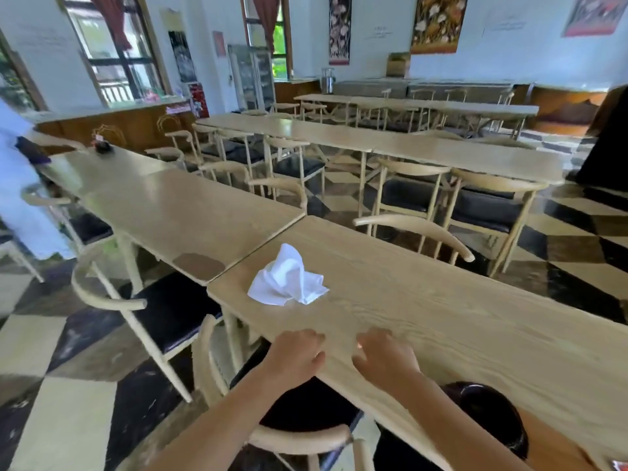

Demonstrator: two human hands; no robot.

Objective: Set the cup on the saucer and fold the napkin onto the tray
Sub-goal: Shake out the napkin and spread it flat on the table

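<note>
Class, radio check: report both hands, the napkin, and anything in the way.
Left hand and right hand resting at table edge, holding nothing. Napkin crumpled, untouched. Cup, saucer, tray not in view.

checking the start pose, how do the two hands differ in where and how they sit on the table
The left hand sits at the table's near edge, fingers curled over it; the right hand lies further onto the wood, fingers spread and bent. The left hand is nearer the crumpled white napkin; the right hand is further from it. Both are bare, hold nothing and touch the same table.
</note>
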